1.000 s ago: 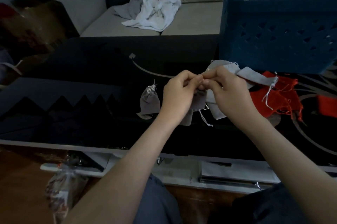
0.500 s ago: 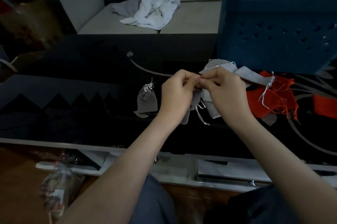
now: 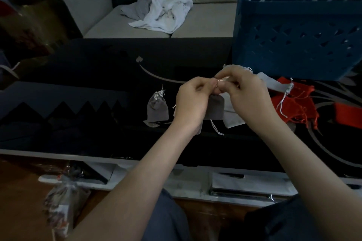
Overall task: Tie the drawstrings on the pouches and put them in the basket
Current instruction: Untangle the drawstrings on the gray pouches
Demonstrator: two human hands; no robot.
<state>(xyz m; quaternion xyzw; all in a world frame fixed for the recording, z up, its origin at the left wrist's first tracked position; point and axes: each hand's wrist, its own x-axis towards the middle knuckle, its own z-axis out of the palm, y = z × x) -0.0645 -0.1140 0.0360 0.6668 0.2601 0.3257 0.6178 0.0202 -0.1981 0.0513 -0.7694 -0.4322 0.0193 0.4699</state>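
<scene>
Pouch was held over the surface, near the basket, pinched at its top by the left hand and the right hand, both grips clamped on it. A tied pouch lay just left.

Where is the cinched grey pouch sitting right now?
In the head view, the cinched grey pouch stands on the dark table, left of centre, just left of the left hand.

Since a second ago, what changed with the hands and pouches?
Almost nothing: the left hand and right hand still pinch the top of the grey pouch, right fingers now arched over the left. The tied pouch, red pouches and basket stayed put.
</scene>
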